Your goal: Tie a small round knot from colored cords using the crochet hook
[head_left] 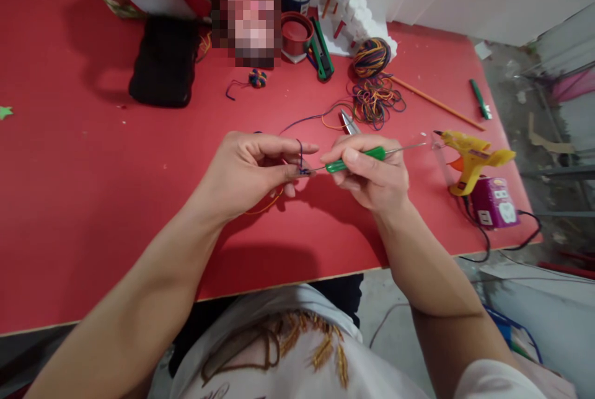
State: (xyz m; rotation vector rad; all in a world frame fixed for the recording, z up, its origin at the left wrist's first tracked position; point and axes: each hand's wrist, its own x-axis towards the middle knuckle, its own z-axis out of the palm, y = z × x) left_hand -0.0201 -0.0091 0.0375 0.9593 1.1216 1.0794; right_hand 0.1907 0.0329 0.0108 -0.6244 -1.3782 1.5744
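My left hand point(251, 166) pinches a small dark piece of yarn work point(304, 171) between thumb and fingers, with a strand looped up over the index finger. In my right hand point(379, 170) is a crochet hook point(337, 165) with a green handle, its thin metal tip pointing left and touching the yarn work. A second metal shaft sticks out of the handle's right end. From my left hand the multicoloured yarn runs back to a loose tangle point(379, 101) beside a yarn ball point(372, 57). Pointed metal blades point(348, 121) show just behind my right hand.
A glue gun point(471, 160) rests on a purple box point(497, 204) at right, its cable over the table edge. Farther back are a wooden stick point(437, 101), green cutter point(321, 52), red tape roll point(297, 33), small yarn piece point(257, 78) and black case point(165, 61).
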